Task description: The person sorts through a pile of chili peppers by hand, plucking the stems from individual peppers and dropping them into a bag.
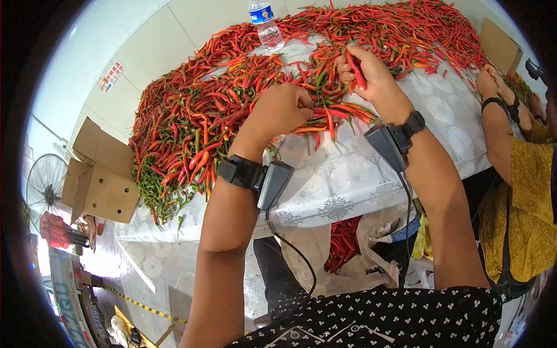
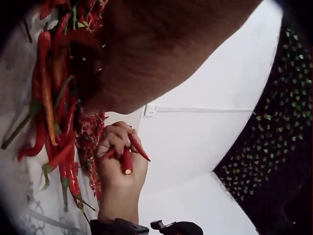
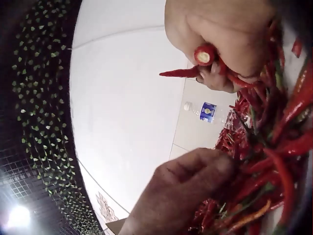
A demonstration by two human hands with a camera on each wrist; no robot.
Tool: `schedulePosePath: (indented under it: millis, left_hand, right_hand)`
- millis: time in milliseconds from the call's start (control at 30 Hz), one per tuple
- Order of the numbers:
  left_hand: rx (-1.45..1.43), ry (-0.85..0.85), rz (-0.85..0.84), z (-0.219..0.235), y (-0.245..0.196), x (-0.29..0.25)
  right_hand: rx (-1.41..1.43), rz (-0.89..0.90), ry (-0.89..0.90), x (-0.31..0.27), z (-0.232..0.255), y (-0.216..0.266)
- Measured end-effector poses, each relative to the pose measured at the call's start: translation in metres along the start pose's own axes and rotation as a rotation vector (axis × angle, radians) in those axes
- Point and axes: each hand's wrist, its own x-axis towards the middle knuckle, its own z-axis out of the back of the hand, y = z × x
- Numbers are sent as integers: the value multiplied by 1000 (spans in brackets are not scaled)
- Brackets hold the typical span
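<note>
In the head view my right hand (image 1: 371, 75), raised over the heap, grips red chili peppers (image 1: 356, 72). The left wrist view shows more than one red chili (image 2: 127, 161) in that fist, one with a pale stemless end. My left hand (image 1: 281, 110) is down at the near edge of the chili heap (image 1: 197, 110), fingers bent and thumb beside the index finger. Its fingertips are right at some loose red chilies (image 1: 339, 111) with green stems; I cannot tell whether they pinch one. In the right wrist view the left hand (image 3: 186, 191) sits low beside the chilies.
A patterned white tablecloth (image 1: 325, 185) covers the table. A water bottle (image 1: 266, 26) stands behind the heap. At left are a cardboard box (image 1: 107, 185) and a fan (image 1: 47, 182). Below the table edge is a bag with red chilies (image 1: 343, 243). Another person's hands (image 1: 493, 84) are at right.
</note>
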Motion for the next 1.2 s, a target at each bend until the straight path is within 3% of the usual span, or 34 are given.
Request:
schedulePosePath:
  millis: [167, 233, 400, 567, 767, 1000, 1067, 1200]
  left_hand:
    - [206, 112, 1, 6, -7, -4]
    - [201, 124, 10, 5, -5, -3]
    - [111, 37, -3, 9, 5, -1]
    - [-462, -115, 91, 11, 7, 4]
    - [-743, -38, 138, 12, -7, 2]
    - [-697, -26, 86, 4, -10, 5]
    - [-555, -133, 44, -1, -13, 6]
    - [-466, -49, -49, -8, -5, 9]
  right_hand:
    - [126, 9, -85, -3, -9, 0]
    - [101, 83, -248, -7, -18, -2]
    - [51, 20, -112, -5, -7, -1]
    - [-142, -74, 90, -11, -13, 0]
    - [-263, -146, 124, -26, -32, -4]
    - [-318, -52, 58, -27, -33, -8]
    - [-274, -25, 37, -24, -31, -6]
    - [-275, 89, 13, -15, -18, 2]
